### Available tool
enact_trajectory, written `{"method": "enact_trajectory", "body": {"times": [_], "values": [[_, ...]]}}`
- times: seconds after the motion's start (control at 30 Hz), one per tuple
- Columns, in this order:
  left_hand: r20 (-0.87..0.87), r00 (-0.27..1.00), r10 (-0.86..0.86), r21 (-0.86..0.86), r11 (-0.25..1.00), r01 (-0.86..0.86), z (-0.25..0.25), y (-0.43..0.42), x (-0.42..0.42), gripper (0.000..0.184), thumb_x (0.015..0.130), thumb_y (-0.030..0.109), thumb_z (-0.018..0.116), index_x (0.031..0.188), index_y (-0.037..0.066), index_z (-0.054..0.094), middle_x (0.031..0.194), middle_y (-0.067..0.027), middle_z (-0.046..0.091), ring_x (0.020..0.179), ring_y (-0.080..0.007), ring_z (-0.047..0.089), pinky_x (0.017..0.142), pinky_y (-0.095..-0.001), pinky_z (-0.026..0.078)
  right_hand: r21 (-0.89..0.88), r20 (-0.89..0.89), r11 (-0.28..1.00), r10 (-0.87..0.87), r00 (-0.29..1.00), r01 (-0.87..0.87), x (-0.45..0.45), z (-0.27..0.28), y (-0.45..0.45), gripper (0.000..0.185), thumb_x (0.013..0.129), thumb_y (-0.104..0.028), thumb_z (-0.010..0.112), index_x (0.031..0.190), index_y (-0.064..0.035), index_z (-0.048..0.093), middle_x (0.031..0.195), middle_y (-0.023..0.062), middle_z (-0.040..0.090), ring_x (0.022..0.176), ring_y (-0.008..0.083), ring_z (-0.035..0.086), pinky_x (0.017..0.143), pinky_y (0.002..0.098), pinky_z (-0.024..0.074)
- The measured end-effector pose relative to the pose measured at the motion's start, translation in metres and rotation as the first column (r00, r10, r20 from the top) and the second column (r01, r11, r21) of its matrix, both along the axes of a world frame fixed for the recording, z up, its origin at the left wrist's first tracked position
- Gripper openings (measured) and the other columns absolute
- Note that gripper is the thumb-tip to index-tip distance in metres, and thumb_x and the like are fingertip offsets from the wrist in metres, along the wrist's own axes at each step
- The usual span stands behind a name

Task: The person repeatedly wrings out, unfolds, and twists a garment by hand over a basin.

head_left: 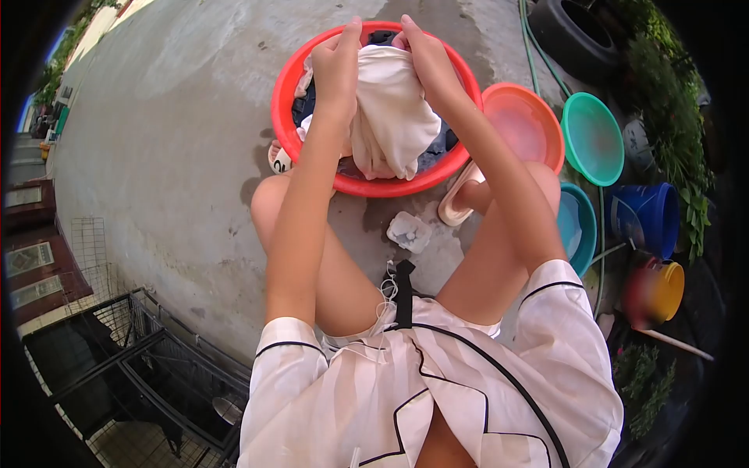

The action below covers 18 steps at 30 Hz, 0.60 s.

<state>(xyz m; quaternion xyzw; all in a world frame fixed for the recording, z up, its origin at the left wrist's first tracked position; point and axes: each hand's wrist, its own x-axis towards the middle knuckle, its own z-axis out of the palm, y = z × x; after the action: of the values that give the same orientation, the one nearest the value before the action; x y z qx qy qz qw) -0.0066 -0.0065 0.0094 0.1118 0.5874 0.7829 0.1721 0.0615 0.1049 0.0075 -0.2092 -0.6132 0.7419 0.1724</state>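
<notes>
A cream-white cloth garment [394, 101] hangs from both my hands above a large red basin [374, 187]. My left hand [337, 70] is closed on its upper left edge, thumb pointing away from me. On the other side my right hand [425, 56] grips the upper right edge, its thumb also up and its fingers partly hidden behind the cloth. The lower folds of the garment drop into the basin. Around it in the basin lie wet dark clothes [437, 156], and lighter cloth shows at the left.
An orange basin [555, 148], a green basin [616, 140] and a teal basin [589, 238] stand to the right. Beyond them are a blue bucket [663, 222], a yellow container [671, 290], a tire [573, 35] and a hose. A small clear plastic tub [409, 232] sits between my feet.
</notes>
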Motion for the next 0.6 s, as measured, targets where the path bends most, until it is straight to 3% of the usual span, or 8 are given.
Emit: {"method": "enact_trajectory", "body": {"times": [0.13,0.23,0.27,0.37,0.4,0.5,0.6], "values": [[0.067,0.987,0.148,0.028,0.988,-0.15,0.02,-0.011,-0.015,0.032,0.078,0.029,0.063,0.06,0.009,0.046,0.058,-0.0014,0.047,0.052,-0.0112,0.046,0.05,-0.0259,0.038,0.253,-0.071,0.939,0.259,0.963,-0.234,0.009,-0.008,-0.016,0.035,0.082,-0.037,0.057,0.087,-0.0021,0.057,0.077,0.0052,0.056,0.069,0.013,0.05,0.063,0.0274,0.0405],[0.063,0.985,0.162,0.061,0.984,-0.166,0.019,-0.018,-0.023,0.032,0.077,0.028,0.064,0.059,0.009,0.045,0.056,-0.002,0.047,0.049,-0.0122,0.046,0.047,-0.027,0.038,0.437,0.349,0.618,0.553,0.756,-0.654,0.023,-0.007,-0.019,0.061,0.075,-0.041,0.066,0.119,-0.0022,0.047,0.104,0.0097,0.057,0.098,0.0167,0.051,0.088,0.0292,0.0388],[0.075,0.985,0.158,0.067,0.984,-0.163,0.019,-0.02,-0.024,0.032,0.077,0.028,0.065,0.059,0.009,0.045,0.055,-0.0021,0.046,0.048,-0.0125,0.045,0.046,-0.0272,0.038,0.377,0.359,0.618,0.589,0.724,-0.69,0.021,-0.021,-0.017,0.065,0.068,-0.037,0.072,0.118,-0.0031,0.048,0.105,0.0097,0.057,0.098,0.0164,0.052,0.087,0.0292,0.0396],[0.089,0.985,0.149,0.099,0.983,-0.158,0.019,-0.023,-0.028,0.032,0.076,0.027,0.066,0.059,0.009,0.045,0.055,-0.0023,0.046,0.046,-0.0129,0.045,0.044,-0.0277,0.037,0.448,0.391,0.521,0.617,0.683,-0.727,0.013,-0.058,-0.012,0.058,0.069,-0.032,0.071,0.115,-0.0036,0.052,0.103,0.0095,0.059,0.095,0.0172,0.054,0.086,0.0295,0.0406],[0.083,0.986,0.144,0.112,0.982,-0.153,0.016,-0.025,-0.03,0.032,0.076,0.027,0.066,0.059,0.009,0.046,0.055,-0.0022,0.046,0.046,-0.0129,0.044,0.043,-0.0277,0.037,0.45,0.466,0.53,0.547,0.695,-0.719,0.011,-0.063,-0.015,0.051,0.069,-0.029,0.071,0.111,-0.0033,0.055,0.102,0.0098,0.061,0.093,0.0183,0.056,0.085,0.0292,0.0414],[0.079,0.988,0.13,0.105,0.985,-0.138,0.016,-0.025,-0.028,0.031,0.076,0.027,0.066,0.06,0.008,0.047,0.056,-0.0017,0.047,0.047,-0.0126,0.045,0.045,-0.0277,0.038,0.42,0.48,0.556,0.535,0.695,-0.717,0.003,-0.091,-0.015,0.047,0.069,-0.026,0.072,0.107,-0.0024,0.058,0.1,0.0106,0.062,0.092,0.0194,0.058,0.084,0.0287,0.0416],[0.034,0.992,0.118,0.01,0.993,-0.118,0.015,-0.031,-0.034,0.03,0.075,0.028,0.067,0.062,0.007,0.049,0.058,-0.0016,0.048,0.05,-0.0123,0.047,0.048,-0.0278,0.039,0.318,0.487,0.477,0.659,0.573,-0.819,0.007,-0.09,-0.006,0.048,0.068,-0.024,0.072,0.108,-0.0018,0.057,0.101,0.01,0.062,0.095,0.0179,0.056,0.086,0.0279,0.0404]]}}
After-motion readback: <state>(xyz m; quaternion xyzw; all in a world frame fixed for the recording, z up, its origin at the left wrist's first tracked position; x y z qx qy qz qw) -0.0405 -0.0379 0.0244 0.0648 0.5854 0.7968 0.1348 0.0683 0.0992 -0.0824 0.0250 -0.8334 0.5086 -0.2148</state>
